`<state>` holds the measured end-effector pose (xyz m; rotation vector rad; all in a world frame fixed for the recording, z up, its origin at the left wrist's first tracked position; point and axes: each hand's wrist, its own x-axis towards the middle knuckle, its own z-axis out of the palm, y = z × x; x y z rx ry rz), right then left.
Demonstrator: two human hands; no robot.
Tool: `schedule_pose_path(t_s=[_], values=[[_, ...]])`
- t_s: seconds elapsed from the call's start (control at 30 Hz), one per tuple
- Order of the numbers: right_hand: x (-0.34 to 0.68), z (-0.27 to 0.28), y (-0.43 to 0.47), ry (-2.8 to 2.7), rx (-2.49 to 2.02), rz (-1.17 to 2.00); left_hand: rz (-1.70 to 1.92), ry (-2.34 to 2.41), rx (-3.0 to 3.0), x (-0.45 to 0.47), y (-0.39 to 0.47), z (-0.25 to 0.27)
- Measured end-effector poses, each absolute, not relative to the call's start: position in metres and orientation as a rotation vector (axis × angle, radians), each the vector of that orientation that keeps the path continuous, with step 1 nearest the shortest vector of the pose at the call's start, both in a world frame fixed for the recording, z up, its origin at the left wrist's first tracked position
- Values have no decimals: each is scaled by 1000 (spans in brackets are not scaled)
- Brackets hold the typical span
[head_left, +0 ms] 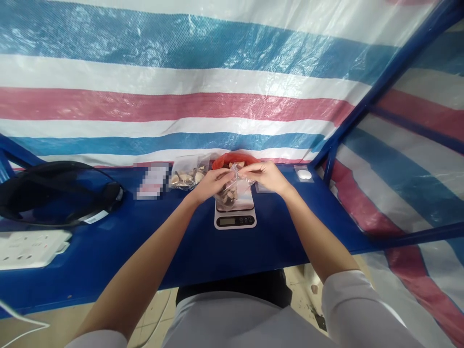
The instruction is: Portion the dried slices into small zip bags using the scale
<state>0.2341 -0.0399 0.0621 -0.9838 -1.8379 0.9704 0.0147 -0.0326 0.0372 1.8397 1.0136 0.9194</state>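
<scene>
- Clear plastic bag, brownish pieces inside: over digital scale, near rear edge of worktop; contact unclear.
- Left hand: fingers closed on bag's upper left.
- Right hand: fingers pinching its upper right.

Glossy plastic bag, smooth scale, shiny woven tarp

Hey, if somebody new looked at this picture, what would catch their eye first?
Probably the big striped sheet in red, white and blue, hanging behind the blue table. Then the two hands at the middle, left and right, their fingers gripping a clear bag over the white scale. Just behind them, the red bag stands out too.
</scene>
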Motion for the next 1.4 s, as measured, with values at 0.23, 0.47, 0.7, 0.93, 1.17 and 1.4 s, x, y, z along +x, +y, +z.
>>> schedule_pose_path(t_s=[0.23, 0.47, 0.7, 0.93, 1.17, 1.4], values=[[240, 63, -37, -1698, -915, 909, 1157, 1017, 1483, 21, -35, 28], [241, 26, -29, -1180, -1063, 1138, 1385, 959, 1030, 41, -47, 13], [225, 7, -25, -1136, -1076, 1249, 1368, 989, 929, 53, -56, 15], [222, -12, -21, -1061, -1053, 1287, 1395, 1011, 1097, 42, -34, 4], [222, -24, -18, -1012, -1049, 1249, 1351, 992, 1170, 27, -17, -13], [216, -27, -21, -990, -1068, 1170, 1363, 1041, 1150, 13, -15, -22]])
